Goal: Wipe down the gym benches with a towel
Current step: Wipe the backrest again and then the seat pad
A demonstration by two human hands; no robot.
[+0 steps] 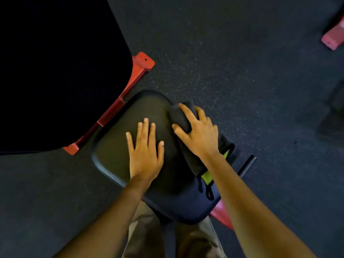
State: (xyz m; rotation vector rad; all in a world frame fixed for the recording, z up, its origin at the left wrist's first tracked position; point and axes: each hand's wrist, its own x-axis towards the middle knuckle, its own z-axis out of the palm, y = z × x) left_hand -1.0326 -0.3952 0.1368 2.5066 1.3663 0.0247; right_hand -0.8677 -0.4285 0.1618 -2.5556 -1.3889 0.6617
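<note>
A black padded bench seat (pixel 115 146) lies below me in the head view, with rounded corners. My left hand (pixel 145 153) rests flat on the middle of the pad, fingers spread, holding nothing. My right hand (pixel 199 135) presses a dark grey towel (pixel 179 116) against the pad's right edge, fingers curled over it. The towel runs back under my right wrist, where a lime green patch (pixel 206 176) and a black loop show.
A large black back pad (pixel 55 71) fills the upper left. The red steel frame (pixel 130 84) runs diagonally between the two pads. Dark speckled rubber floor (pixel 242 81) surrounds the bench. Another red frame foot (pixel 333 37) sits at the top right. A black bar (pixel 247 164) pokes out right of the seat.
</note>
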